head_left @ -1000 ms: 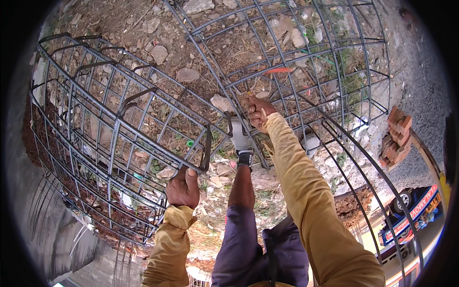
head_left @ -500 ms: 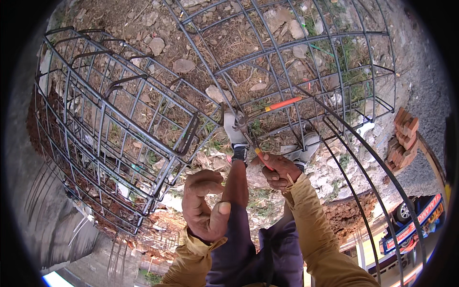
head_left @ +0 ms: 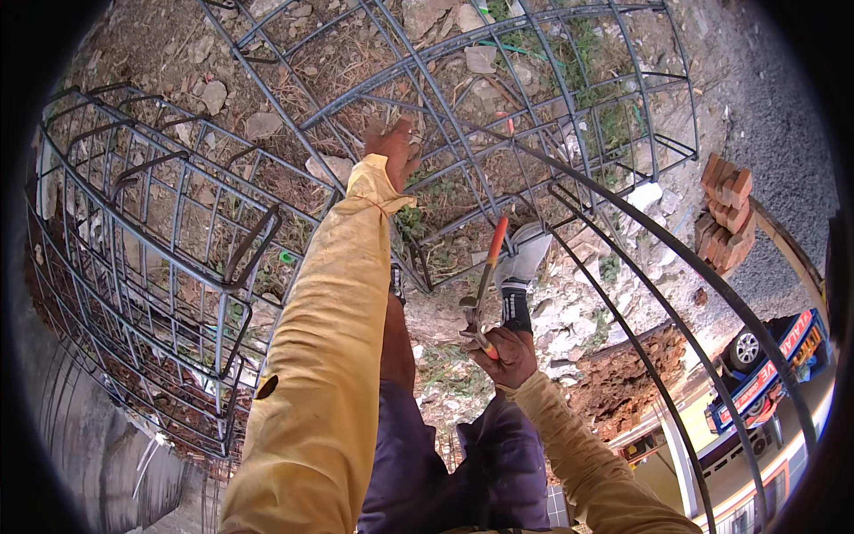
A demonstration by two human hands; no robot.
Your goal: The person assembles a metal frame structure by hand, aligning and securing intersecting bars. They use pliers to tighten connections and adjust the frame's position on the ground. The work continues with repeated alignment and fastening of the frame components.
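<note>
My right hand (head_left: 509, 358) is wrapped round one orange handle of a pair of pincers (head_left: 488, 271). The tool is spread wide: its other orange handle points up and away, and its metal jaws lie just left of the hand. My left arm is stretched far forward. At its end, my left hand (head_left: 394, 151) is over the rebar cage (head_left: 463, 142), close to where several bars cross. Its fingers are smeared and partly hidden, so what they touch does not show.
A second rebar cage (head_left: 178, 240) lies at the left. Long bent bars (head_left: 676, 258) sweep past my right arm. Stones and dry grass cover the ground. Bricks (head_left: 727, 214) are stacked at the right, with a blue vehicle (head_left: 765, 369) beyond. My shoe (head_left: 525, 249) stands beside the cage.
My left hand has gone from near my knees forward to the cage. My right hand has drawn the pincers back from the bars toward me. The view has shifted.
</note>
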